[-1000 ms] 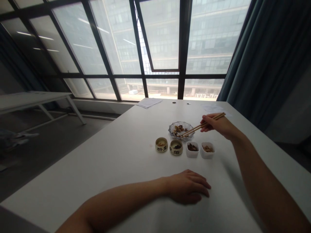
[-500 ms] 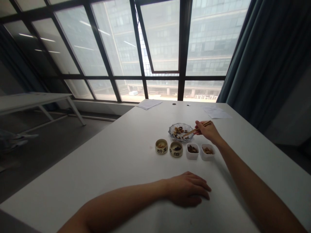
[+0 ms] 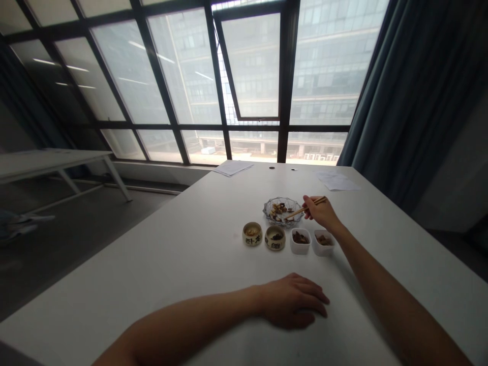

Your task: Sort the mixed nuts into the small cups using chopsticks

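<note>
A pair of chopsticks is gripped in my right hand, their tips down in a clear glass bowl. Mixed brown and pale dried pieces lie in that bowl. In front of it stand two round pots with dark characters, a left pot and a right pot, then two square white cups, a left cup and a right cup. Each holds small pieces of food. My left hand rests palm down on the table, fingers stretched out, holding nothing.
The white table reaches toward the window. Paper sheets lie at its far left, and more paper at the far right. Another white table stands off to the left. A blue curtain hangs on the right.
The whole view has shifted slightly, with the scene sitting a bit lower. The chopstick tips have moved slightly within the glass bowl. My left hand rests in the same place.
</note>
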The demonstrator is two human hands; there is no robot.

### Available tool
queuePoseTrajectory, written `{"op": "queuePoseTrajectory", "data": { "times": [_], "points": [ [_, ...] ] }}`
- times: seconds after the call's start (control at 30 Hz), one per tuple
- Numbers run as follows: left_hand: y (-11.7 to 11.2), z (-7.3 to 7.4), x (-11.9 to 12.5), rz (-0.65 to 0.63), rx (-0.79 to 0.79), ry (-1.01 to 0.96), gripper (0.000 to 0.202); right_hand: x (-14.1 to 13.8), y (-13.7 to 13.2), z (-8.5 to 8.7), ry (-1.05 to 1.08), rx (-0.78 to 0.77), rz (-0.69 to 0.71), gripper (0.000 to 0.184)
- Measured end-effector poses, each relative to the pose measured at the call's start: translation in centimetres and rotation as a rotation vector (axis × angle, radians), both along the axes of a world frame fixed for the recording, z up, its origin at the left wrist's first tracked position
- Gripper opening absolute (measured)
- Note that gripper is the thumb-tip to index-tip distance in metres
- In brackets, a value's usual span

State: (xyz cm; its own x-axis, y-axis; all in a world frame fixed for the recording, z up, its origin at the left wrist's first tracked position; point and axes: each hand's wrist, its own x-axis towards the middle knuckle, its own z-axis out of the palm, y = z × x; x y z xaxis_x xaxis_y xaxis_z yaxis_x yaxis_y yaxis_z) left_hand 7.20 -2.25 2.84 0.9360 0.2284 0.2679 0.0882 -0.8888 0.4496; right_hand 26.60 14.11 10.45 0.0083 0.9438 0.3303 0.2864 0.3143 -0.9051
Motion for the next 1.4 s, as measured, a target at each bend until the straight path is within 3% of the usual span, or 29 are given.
{"op": "queuePoseTrajectory", "data": {
  "times": [0.47,0.67,0.8,0.93,1.13,1.4],
  "points": [
    [0.0,0.1,0.0,0.001,-0.012,0.006,0.037,0.2,0.0,0.1,-0.024,0.056,-0.055,0.051],
    [0.0,0.0,0.0,-0.003,-0.014,0.000,0.036,0.9,-0.9,2.0,0.097,0.074,-0.072,0.051],
    [0.0,0.0,0.0,-0.002,-0.020,0.001,0.036,1.2,-2.4,4.4,0.193,0.079,0.015,0.052],
    [0.0,0.0,-0.1,0.000,-0.029,0.005,0.035,1.0,-4.2,6.3,0.177,-0.025,0.169,0.054],
    [0.1,-0.2,-0.2,0.006,-0.034,0.008,0.035,0.9,-5.5,6.7,0.017,-0.197,0.315,0.051],
    [0.0,0.1,0.0,0.009,-0.053,0.021,0.036,2.7,-4.9,7.4,0.001,-0.184,0.284,0.052]
  ]
}}
